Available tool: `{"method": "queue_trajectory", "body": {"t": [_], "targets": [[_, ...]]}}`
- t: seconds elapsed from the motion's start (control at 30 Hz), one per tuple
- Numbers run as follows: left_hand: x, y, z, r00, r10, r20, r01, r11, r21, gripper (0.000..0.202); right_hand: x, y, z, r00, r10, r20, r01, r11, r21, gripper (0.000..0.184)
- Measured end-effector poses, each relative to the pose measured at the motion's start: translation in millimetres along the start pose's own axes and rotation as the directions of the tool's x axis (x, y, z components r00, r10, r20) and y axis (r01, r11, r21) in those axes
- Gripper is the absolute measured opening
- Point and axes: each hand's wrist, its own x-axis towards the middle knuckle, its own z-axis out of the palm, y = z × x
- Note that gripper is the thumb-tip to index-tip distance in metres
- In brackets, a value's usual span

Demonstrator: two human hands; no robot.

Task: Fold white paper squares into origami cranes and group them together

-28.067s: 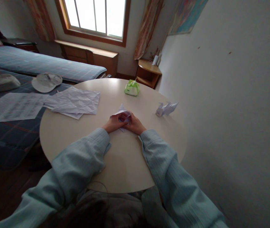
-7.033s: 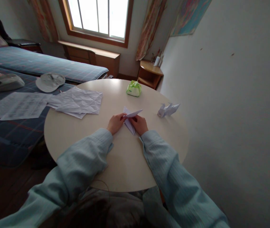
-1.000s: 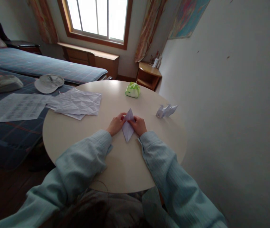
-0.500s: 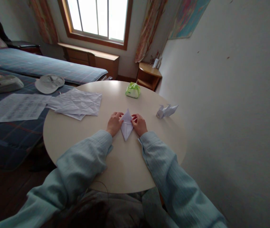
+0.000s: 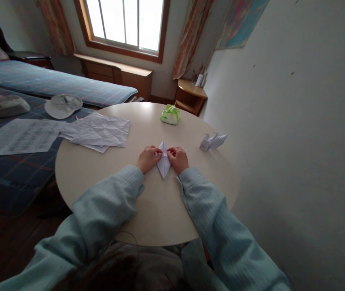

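The folded paper (image 5: 163, 165) lies flat on the round desk (image 5: 160, 210), a little beyond its middle. It is a narrow white kite shape, with one tip pointing far toward the window and the longer tip pointing near toward the person. The left hand (image 5: 148, 159) sits on its left side and the right hand (image 5: 178, 158) on its right, both resting on the desk top. Each hand is curled, with bent fingers closed on the paper's upper side edges, so that the fingertips of the two hands nearly meet over the centre line. Whether the thumbs are under the flaps cannot be told. Pale blue sleeves (image 5: 108, 202) run from the hands back to the near edge of the picture.

To the right of the hands, well apart from them, a small white paper figure (image 5: 213, 141) with pointed ends stands near the desk's right rim. Farther off, beyond the folded paper, a green packet (image 5: 169, 114) sits near the far edge. On the far left part of the desk lies a loose stack of creased sheets (image 5: 99, 130), some of them overhanging the rim.

Left of the desk is a bed (image 5: 69, 85) with a blue checked cover. Printed pages (image 5: 23, 135) and a white round object (image 5: 63, 106) lie on it. Behind the desk are a bright window (image 5: 126, 22) and a small wooden bedside cabinet (image 5: 190, 93), and a plain wall (image 5: 281, 141) fills the right side.
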Motion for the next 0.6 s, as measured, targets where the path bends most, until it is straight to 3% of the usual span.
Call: {"method": "queue_trajectory", "body": {"t": [0.2,0.43,0.6], "targets": [[-1.2,0.5,-2.0,0.994,0.085,0.074,-0.089,0.995,0.040,0.022,0.6,2.9,3.8,0.999,-0.003,-0.039,0.005,0.998,0.055,0.022],[-5.8,6.0,-4.5,0.990,0.046,0.131,-0.076,0.970,0.232,0.032,2.0,4.4,3.8,0.995,0.043,-0.089,-0.038,0.998,0.058,0.028],[-6.9,9.1,-5.8,0.988,0.032,0.153,-0.072,0.961,0.267,0.041,1.1,3.8,0.8,0.989,0.114,-0.098,-0.115,0.993,-0.002,0.021]]}}
